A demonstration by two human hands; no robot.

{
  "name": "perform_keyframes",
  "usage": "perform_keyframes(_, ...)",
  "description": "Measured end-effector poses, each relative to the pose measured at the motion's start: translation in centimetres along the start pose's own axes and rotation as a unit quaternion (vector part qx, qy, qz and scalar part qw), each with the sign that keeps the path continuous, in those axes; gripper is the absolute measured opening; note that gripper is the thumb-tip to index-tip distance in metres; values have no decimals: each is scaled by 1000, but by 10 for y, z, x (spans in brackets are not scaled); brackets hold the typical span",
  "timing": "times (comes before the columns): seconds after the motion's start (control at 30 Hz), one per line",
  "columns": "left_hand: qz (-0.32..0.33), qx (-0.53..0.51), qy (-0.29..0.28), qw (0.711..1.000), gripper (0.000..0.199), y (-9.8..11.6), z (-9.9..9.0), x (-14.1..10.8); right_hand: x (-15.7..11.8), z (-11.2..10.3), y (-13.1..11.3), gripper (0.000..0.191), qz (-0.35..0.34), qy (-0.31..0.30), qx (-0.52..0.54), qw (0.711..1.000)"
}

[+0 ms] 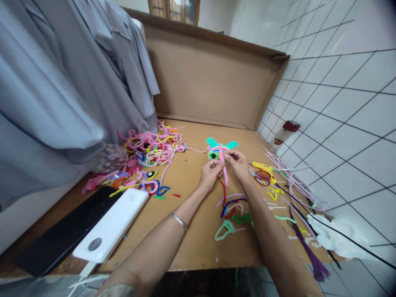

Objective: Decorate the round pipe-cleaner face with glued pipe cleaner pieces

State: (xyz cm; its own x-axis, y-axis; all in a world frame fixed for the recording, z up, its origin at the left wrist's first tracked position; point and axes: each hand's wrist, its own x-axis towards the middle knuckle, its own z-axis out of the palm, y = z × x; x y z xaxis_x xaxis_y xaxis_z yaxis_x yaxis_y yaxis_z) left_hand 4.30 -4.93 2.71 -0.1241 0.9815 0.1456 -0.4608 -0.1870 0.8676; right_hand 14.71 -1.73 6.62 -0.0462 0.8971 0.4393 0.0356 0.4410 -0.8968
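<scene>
At the brown tabletop (198, 243), between grey cloth (71, 82) and tiled wall (337, 107), before an upright brown panel (210, 74), grips the craft figure (213, 156) and its pink strip (225, 175) in left hand (211, 173) and right hand (237, 163), fingers curled.

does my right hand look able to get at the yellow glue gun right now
Probably yes: the yellow glue gun lies just to the right of the right hand, with nothing tall between, though its fingers are busy at the pink strip and scissors lie close against the gun.
</scene>
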Motion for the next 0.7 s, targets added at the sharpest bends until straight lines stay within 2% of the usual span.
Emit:
perform_keyframes(0.23,-7,-4,1,1000,32,2,2,-1,-1,1,5,24,17,1,8,1000)
perform_keyframes(0.4,-10,-5,4,1000,28,0,3,-1,0,0,6,23,-18,38,-25,999)
perform_keyframes(0.5,-8,-2,-1,1000,29,-2,2,-1,1,-3,5,25,-19,56,-10,998)
perform_keyframes(0.63,0,-6,7,1000,32,-2,1,1,-2,-4,1,37,-13,31,-32,999)
perform_keyframes(0.7,3,-2,12,1000,33,-2,0,2,-4,-3,0,37,-14,20,-67,997)
